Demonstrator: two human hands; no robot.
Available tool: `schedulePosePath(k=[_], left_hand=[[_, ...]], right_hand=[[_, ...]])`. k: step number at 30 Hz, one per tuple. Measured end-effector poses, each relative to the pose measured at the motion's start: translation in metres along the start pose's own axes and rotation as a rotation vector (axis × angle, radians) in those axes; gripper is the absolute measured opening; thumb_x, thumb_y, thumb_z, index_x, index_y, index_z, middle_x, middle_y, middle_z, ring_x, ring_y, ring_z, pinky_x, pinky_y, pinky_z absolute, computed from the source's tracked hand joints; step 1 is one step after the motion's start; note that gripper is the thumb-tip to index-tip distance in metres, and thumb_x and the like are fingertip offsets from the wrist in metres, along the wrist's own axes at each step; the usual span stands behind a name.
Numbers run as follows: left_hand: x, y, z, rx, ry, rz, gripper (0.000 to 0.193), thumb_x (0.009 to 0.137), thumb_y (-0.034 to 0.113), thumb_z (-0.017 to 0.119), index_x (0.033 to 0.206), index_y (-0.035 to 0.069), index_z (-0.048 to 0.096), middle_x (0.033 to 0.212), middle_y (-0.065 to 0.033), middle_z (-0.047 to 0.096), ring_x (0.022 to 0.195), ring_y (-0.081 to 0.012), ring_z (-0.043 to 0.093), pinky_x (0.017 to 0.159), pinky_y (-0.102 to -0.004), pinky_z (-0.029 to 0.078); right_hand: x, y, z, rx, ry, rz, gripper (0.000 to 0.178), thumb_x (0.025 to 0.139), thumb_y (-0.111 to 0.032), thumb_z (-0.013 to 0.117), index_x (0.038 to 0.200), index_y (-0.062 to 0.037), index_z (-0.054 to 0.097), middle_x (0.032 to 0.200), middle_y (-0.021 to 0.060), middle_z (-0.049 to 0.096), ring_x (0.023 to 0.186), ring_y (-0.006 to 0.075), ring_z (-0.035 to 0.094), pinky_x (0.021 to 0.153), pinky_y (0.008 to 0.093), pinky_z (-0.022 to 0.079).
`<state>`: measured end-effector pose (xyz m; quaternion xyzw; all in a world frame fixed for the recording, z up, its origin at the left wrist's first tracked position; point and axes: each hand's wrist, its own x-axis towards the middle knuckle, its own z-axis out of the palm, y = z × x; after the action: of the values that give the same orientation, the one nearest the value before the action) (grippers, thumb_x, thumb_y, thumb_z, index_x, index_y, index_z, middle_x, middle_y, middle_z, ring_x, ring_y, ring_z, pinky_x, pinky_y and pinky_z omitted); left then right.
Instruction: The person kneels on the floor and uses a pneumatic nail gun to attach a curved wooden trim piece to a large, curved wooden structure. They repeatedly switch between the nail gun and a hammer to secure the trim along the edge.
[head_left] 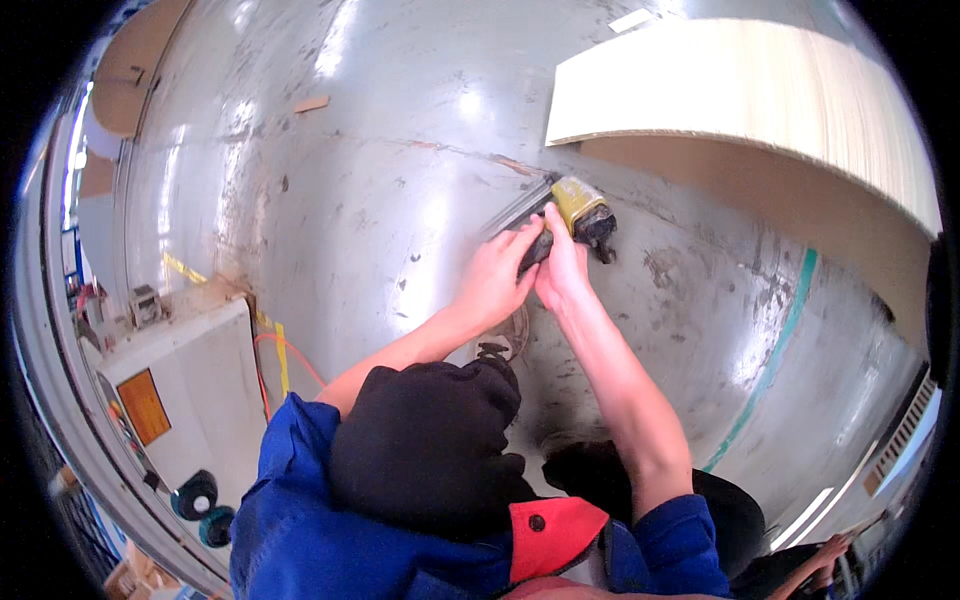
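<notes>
Out in front of me, above the grey floor, I hold a yellow and black nail gun (583, 205) with both hands. Its yellow head with a dark end points to the right, and a long dark magazine (515, 212) runs off to the upper left. My left hand (497, 275) is closed around the black handle area, fingers bent over it. My right hand (564, 262) grips from the other side, with its fingers pressed up beside the yellow head. The two hands meet below the tool and hide part of its handle.
A large pale wood-grain panel (720, 95) with a brown side stands at the right. A white machine cabinet (195, 370) is at the left, near an orange hose (290, 345). Green tape (775, 350) crosses the floor. Another person's arm (815, 565) shows at lower right.
</notes>
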<state>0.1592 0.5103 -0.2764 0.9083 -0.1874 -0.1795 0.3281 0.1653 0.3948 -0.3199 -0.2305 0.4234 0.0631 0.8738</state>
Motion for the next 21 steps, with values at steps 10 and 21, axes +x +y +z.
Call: schedulePosePath(k=[10,21], left_hand=[[-0.086,-0.015,-0.023,0.000,0.420,-0.276,0.075,0.080,0.009,0.070,0.146,0.005,0.034,0.132,-0.0265,0.046,0.119,-0.0456,0.048,0.100,-0.0495,0.043],[-0.222,-0.081,-0.018,-0.217,0.446,-0.542,0.046,0.080,0.022,0.069,0.121,0.001,0.061,0.107,-0.0217,0.064,0.104,-0.0379,0.062,0.091,-0.0450,0.050]], right_hand=[[-0.003,-0.050,0.124,-0.425,-0.367,-0.360,0.023,0.083,-0.003,0.071,0.104,-0.0006,0.062,0.095,0.0053,0.064,0.086,0.0160,0.060,0.077,0.0309,0.048],[0.059,0.003,0.101,-0.953,-0.220,-0.737,0.060,0.092,-0.024,0.069,0.136,0.0062,0.042,0.132,0.0136,0.056,0.120,0.0243,0.054,0.103,0.0353,0.041]])
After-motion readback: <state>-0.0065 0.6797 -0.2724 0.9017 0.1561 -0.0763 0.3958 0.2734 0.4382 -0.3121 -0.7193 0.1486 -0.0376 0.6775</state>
